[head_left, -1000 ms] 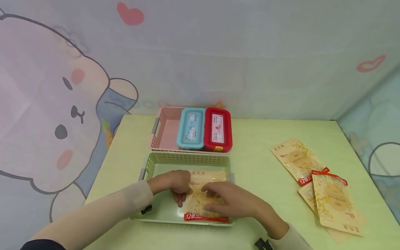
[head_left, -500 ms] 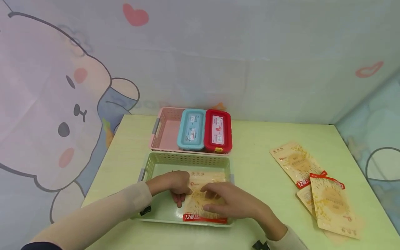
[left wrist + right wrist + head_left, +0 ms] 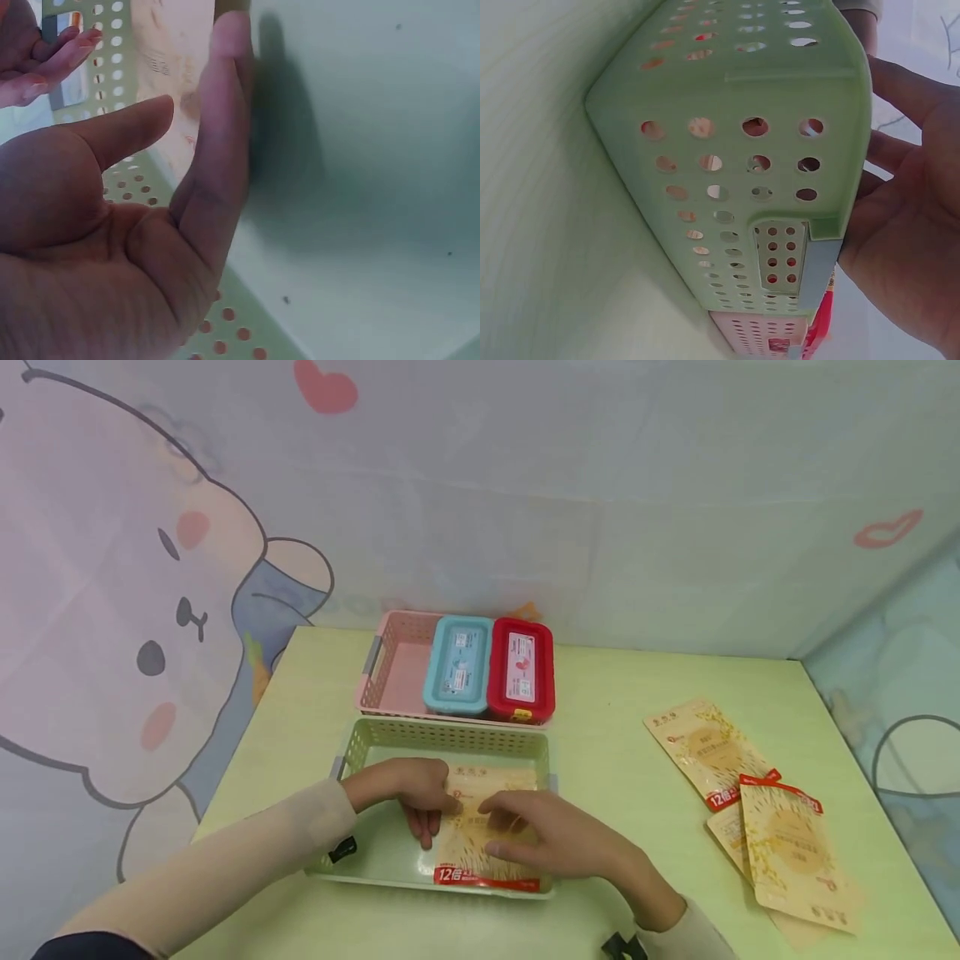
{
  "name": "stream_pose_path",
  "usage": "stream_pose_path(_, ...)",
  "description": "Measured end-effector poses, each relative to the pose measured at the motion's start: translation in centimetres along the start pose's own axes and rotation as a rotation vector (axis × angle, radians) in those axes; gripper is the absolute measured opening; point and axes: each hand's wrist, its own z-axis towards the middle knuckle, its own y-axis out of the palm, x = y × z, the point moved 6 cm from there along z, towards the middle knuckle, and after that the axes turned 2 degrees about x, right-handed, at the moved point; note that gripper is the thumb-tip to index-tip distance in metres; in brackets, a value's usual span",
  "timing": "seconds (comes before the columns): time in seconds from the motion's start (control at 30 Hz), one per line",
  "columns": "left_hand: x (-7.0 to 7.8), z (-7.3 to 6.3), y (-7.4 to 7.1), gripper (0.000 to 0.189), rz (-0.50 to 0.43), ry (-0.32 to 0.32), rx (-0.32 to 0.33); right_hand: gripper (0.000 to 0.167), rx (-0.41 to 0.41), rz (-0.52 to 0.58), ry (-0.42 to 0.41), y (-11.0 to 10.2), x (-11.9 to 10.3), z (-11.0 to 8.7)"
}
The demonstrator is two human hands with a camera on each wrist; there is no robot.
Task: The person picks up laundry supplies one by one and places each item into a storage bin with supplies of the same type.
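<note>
A yellow packet (image 3: 472,856) with a red printed strip lies flat in the right part of the green basket (image 3: 382,847). My left hand (image 3: 416,787) reaches into the basket at the packet's left edge. In the left wrist view, that hand's fingers (image 3: 221,127) are straight and the thumb stands apart, nothing held. Over the packet's right part hovers my right hand (image 3: 558,833), thumb and fingers loosely bent. It passes above the basket's right wall, seen from outside in the right wrist view; its fingertips are hidden there.
Behind the green basket, a pink basket (image 3: 405,681) holds a light blue lidded box (image 3: 459,664) and a red lidded box (image 3: 538,668). On the table's right lie a yellow packet (image 3: 705,747) and an overlapping packet (image 3: 791,852) with another partly beneath. A printed cloth (image 3: 465,527) hangs behind.
Both hands keep nearly the same place at the packet. The head view has shifted slightly; the packet lies as before in the basket.
</note>
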Motion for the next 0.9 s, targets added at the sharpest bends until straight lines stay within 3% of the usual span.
stream_pose_path(0.3, 1.4, -1.1, -1.6, 0.038, 0.153, -0.039, 0.165, 0.045, 0.000, 0.065, -0.074, -0.5, -0.1, -0.3)
stream_pose_path(0.63, 5.3, -3.1, -2.9, 0.037, 0.250, 0.237, 0.181, 0.035, 0.083, 0.066, -0.093, -2.5, -0.5, -1.7)
stream_pose_path(0.8, 7.3, -3.6, -3.0, 0.039, 0.195, 0.388, 0.233, 0.030, 0.139, 0.074, -0.115, -3.8, -0.8, -2.4)
stream_pose_path(0.9, 8.4, -3.9, -3.2, 0.042, 0.147, 0.434, 0.297, 0.029, 0.169, 0.076, -0.131, -4.6, -1.0, -2.5)
